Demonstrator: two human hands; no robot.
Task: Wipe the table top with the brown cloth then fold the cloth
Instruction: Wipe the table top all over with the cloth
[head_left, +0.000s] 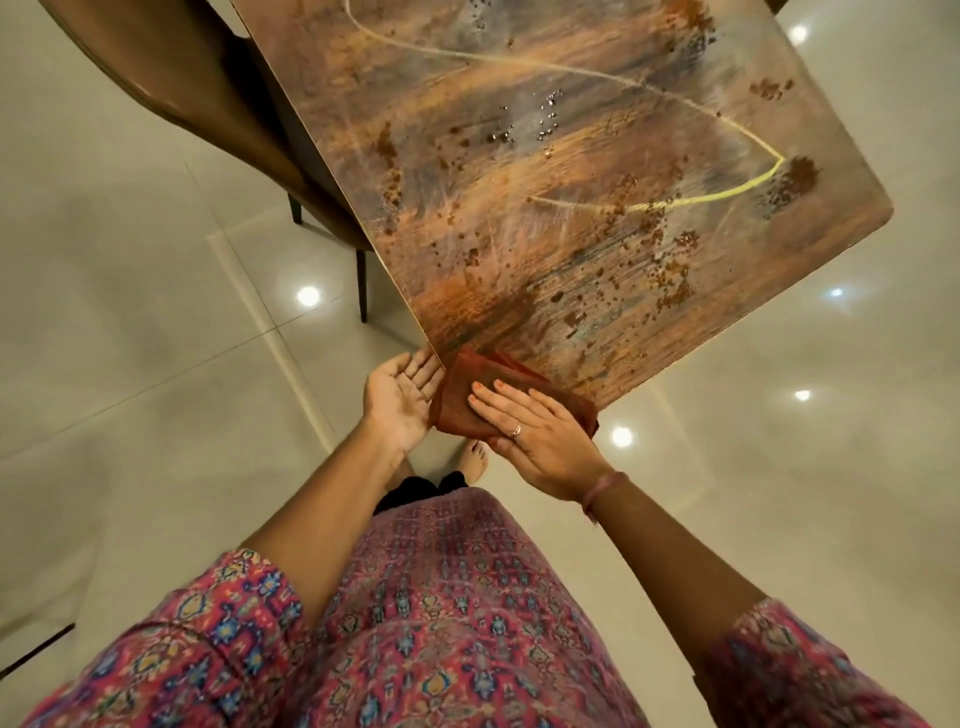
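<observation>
With our right hand (535, 436) pressed flat, fingers extended, on the brown cloth (462, 400) at the table top (571, 208) near corner, and our left hand (397, 397) cupped open beside the edge, swept debris may miss the palm.

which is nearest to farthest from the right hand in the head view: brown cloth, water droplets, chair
1. brown cloth, under the right hand at the table's near corner.
2. water droplets, mid-table, ahead.
3. chair, far left beside the table.
</observation>
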